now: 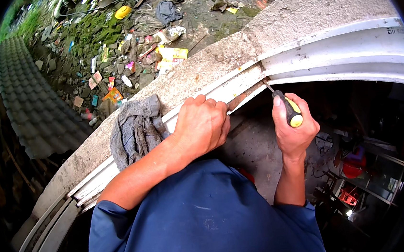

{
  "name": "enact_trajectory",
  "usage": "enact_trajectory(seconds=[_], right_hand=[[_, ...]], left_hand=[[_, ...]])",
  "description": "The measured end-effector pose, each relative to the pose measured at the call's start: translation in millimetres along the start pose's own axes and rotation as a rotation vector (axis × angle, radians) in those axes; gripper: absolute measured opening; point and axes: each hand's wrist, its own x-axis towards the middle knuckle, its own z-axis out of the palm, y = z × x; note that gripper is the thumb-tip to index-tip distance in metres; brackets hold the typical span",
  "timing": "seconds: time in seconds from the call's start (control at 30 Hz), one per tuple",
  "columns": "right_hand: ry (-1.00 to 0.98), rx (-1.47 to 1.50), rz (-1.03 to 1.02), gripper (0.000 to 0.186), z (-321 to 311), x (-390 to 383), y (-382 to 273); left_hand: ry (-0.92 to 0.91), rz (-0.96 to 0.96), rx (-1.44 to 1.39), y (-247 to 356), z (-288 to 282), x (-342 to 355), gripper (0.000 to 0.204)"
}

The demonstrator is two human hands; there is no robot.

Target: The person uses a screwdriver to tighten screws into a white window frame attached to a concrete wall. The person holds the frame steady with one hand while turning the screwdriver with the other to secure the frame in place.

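1. Grey rag [134,132] lies on the concrete ledge [234,51], just left of the left hand [201,125].
2. Left hand presses, fingers curled, on the white frame [330,52].
3. Right hand [292,130] is closed tight around a black and yellow screwdriver [288,110], its tip touching the frame above that fist.

Screwdriver [287,109]: glossy black-and-yellow plastic handle, thin metal shaft. Window frame [339,51]: smooth white plastic, slightly grimy. Ledge [297,12]: rough, matt grey concrete. Rag [132,129] on ledge at frame's outer edge: grey cloth, worn, crumpled. Sleeves [200,217]: matt blue fabric.
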Motion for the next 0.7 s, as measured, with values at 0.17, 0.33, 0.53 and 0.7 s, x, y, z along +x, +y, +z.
enact_trajectory(seconds=[0.17,0.33,0.53,0.7], right_hand=[[-0.063,0.061,0.108,0.025,-5.5,6.6,-9.6],[-0.014,0.030,0.104,0.024,-10.4,21.3,-3.7],[-0.039,-0.078,0.021,0.024,2.1,33.4,-5.3],[-0.087,-0.042,0.050,0.025,1.4,33.4,-16.7]], left_hand=[[-0.013,-0.011,0.003,-0.4,-0.7,0.0,0.019],[-0.001,-0.015,-0.012,-0.1,-0.3,0.0,0.019],[0.009,-0.008,-0.012,-0.6,-0.6,-0.1,0.018],[0.023,-0.005,-0.017,-1.4,0.8,-0.1,0.018]])
